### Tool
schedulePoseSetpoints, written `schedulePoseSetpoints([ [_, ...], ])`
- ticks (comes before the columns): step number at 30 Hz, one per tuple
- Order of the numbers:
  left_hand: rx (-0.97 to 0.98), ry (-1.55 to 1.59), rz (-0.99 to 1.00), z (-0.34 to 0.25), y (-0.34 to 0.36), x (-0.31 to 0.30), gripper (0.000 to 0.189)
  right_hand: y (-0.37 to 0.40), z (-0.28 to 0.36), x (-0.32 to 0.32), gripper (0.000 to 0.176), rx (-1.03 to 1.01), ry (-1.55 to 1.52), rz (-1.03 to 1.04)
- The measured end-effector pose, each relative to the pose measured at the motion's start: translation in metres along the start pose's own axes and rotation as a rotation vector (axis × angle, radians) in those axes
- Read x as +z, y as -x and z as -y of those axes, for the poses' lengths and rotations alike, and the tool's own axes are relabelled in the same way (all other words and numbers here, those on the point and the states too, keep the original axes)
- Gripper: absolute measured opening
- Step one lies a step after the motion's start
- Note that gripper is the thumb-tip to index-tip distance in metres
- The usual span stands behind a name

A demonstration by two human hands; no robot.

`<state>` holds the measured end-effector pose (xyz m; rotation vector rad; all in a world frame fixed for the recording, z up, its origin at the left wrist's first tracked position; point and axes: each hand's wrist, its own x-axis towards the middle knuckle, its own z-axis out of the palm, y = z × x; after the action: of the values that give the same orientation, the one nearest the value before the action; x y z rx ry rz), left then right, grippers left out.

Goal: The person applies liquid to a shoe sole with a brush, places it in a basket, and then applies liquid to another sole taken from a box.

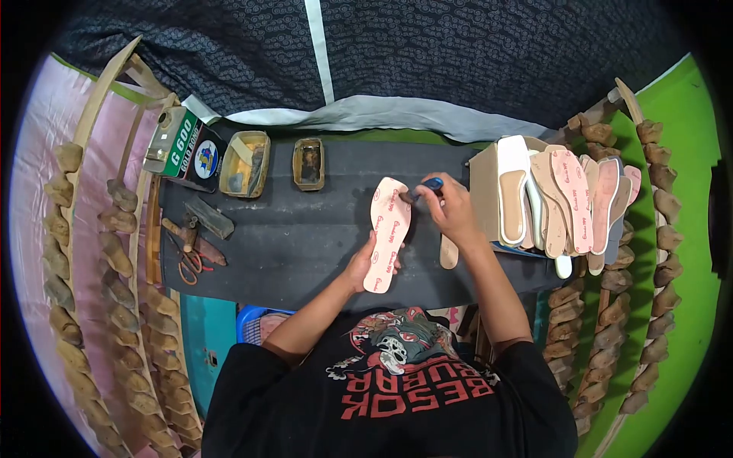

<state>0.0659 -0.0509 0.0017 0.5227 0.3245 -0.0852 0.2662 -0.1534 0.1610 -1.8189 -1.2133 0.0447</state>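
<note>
A pale pink shoe insole (388, 235) printed with red lettering is in my left hand (362, 264), gripped near its lower half and held over the dark work surface. My right hand (456, 210) is closed around a brush (432, 184) with a blue handle. The dark tip of the brush meets the insole's upper right edge. Beneath my right wrist lies a tan insole-shaped piece (449, 253), partly covered by the arm.
A glue can (183, 149) and two cut-open containers (263, 172) (308, 182) stand along the back left. Scissors (189, 267) and tools lie at left. Stacked insoles (569, 198) fill the right side. Racks of wooden shoe lasts (657, 259) flank both sides.
</note>
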Motion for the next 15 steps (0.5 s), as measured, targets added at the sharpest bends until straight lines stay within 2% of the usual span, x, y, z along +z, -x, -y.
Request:
schedulePoseSetpoints([
  [1,-0.001,0.002,-0.007,-0.001,0.001,0.001,0.071,-0.002,0.0,0.002,0.016,0.039,0.004,-0.021],
  [4,-0.007,0.015,0.002,-0.001,-0.002,-0.002,0.071,-0.003,0.006,0.007,0.016,-0.046,0.09,-0.031],
  [10,0.007,0.038,0.024,-0.006,-0.003,-0.013,0.069,0.023,0.026,0.028,0.017,-0.088,0.035,0.129],
  [14,-0.042,0.065,0.027,-0.008,0.001,-0.009,0.069,0.009,0.008,0.019,0.015,-0.046,0.082,0.007],
  [15,-0.063,0.065,0.039,-0.009,0.001,-0.008,0.069,0.002,0.005,0.017,0.014,-0.053,0.091,-0.083],
])
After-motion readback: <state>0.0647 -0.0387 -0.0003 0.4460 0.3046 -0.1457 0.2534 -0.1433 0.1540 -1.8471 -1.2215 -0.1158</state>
